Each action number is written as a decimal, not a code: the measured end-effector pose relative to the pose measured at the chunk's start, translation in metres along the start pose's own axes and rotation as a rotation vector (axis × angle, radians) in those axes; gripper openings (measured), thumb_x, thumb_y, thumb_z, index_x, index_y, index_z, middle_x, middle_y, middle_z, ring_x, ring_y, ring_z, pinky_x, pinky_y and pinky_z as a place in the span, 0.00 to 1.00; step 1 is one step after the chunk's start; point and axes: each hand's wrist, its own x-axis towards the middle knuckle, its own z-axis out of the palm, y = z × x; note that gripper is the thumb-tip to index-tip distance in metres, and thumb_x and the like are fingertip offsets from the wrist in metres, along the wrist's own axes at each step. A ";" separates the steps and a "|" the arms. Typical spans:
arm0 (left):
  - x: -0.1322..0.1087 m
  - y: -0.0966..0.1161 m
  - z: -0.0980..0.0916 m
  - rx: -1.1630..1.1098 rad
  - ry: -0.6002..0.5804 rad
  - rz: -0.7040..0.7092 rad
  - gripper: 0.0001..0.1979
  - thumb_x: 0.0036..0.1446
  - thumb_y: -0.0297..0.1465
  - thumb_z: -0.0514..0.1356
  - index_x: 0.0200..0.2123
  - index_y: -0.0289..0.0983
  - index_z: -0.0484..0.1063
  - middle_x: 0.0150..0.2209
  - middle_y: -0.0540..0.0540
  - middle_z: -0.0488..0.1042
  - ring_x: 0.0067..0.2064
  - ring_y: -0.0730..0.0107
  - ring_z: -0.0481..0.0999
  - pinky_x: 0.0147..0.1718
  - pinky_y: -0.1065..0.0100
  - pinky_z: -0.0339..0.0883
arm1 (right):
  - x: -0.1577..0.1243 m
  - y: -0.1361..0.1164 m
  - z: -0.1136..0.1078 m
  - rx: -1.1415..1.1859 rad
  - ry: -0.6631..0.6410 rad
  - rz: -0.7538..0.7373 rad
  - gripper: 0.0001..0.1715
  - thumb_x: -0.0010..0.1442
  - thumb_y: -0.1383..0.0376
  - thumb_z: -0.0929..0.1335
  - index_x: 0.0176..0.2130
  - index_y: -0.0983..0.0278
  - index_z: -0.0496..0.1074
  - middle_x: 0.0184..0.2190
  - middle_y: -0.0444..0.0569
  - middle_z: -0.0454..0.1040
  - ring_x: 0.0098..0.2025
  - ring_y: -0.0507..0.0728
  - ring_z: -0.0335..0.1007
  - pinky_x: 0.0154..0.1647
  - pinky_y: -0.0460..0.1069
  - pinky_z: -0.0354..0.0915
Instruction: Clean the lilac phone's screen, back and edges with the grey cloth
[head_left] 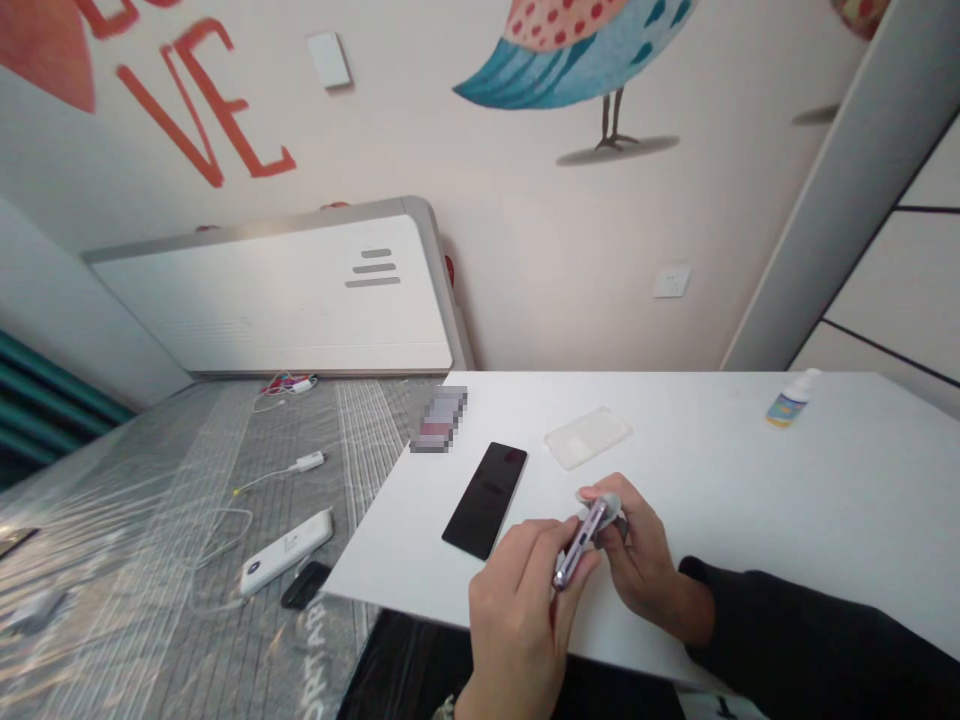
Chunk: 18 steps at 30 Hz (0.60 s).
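My left hand (pixel 519 590) is closed around a smartphone (pixel 579 550), its purplish bottom edge with the port turned up toward me. At the phone's far end, my right hand (pixel 641 555) pinches a small grey cloth (pixel 612 508) against it. Fingers hide much of the cloth and most of the phone's faces. A second smartphone (pixel 486 500) with a dark screen lies flat on the white table (pixel 720 480), left of my hands. Just beyond them rests a clear phone case (pixel 588 438).
A small spray bottle (pixel 792 400) with a blue and yellow label stands at the back right. A blurred-out flat item (pixel 439 420) lies at the table's left corner. On the plastic-covered bed (pixel 300 640) are a white power bank (pixel 286 552), cables and a black object (pixel 306 585).
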 end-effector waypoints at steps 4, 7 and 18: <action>0.001 -0.005 0.010 0.072 -0.025 -0.030 0.06 0.71 0.31 0.59 0.49 0.38 0.74 0.40 0.47 0.80 0.41 0.68 0.81 0.41 0.70 0.73 | -0.004 0.007 0.002 -0.081 -0.003 0.079 0.13 0.77 0.58 0.60 0.53 0.57 0.70 0.38 0.46 0.73 0.36 0.56 0.71 0.35 0.50 0.68; 0.000 -0.009 0.012 0.092 -0.047 -0.056 0.06 0.72 0.32 0.58 0.48 0.38 0.73 0.40 0.47 0.79 0.41 0.67 0.80 0.41 0.68 0.73 | -0.003 0.007 0.002 -0.100 -0.045 0.112 0.14 0.77 0.59 0.60 0.54 0.57 0.70 0.38 0.46 0.73 0.37 0.56 0.72 0.38 0.50 0.69; -0.019 -0.035 0.031 0.095 -0.321 -0.126 0.23 0.67 0.25 0.57 0.64 0.42 0.66 0.43 0.47 0.82 0.40 0.60 0.80 0.37 0.61 0.75 | -0.003 0.010 -0.008 -0.169 -0.045 -0.001 0.19 0.75 0.63 0.62 0.61 0.57 0.71 0.43 0.52 0.71 0.43 0.61 0.70 0.41 0.56 0.72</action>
